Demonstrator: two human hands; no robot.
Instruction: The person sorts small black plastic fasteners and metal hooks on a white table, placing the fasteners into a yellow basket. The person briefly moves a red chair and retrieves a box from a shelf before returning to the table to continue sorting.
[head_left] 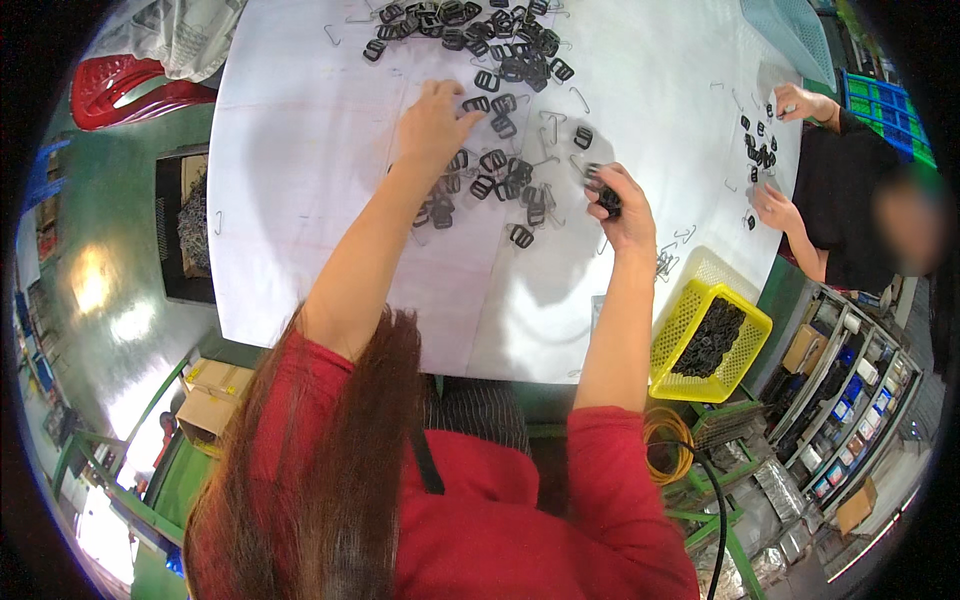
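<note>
Many small black plastic buckles (500,175) lie scattered on a white table (300,180), with a denser heap (470,30) at the far edge. My left hand (432,122) reaches over the scattered buckles, fingers spread and touching one. Closed around a black buckle (607,200), my right hand (622,205) hovers just right of the scatter. Thin bent wire clips (580,98) lie among the buckles.
A yellow basket (690,330) full of black parts sits at the table's near right edge. Another person (840,200) at the right handles small buckles (760,145). A red chair (130,90) stands at far left, cardboard boxes (210,395) below the table.
</note>
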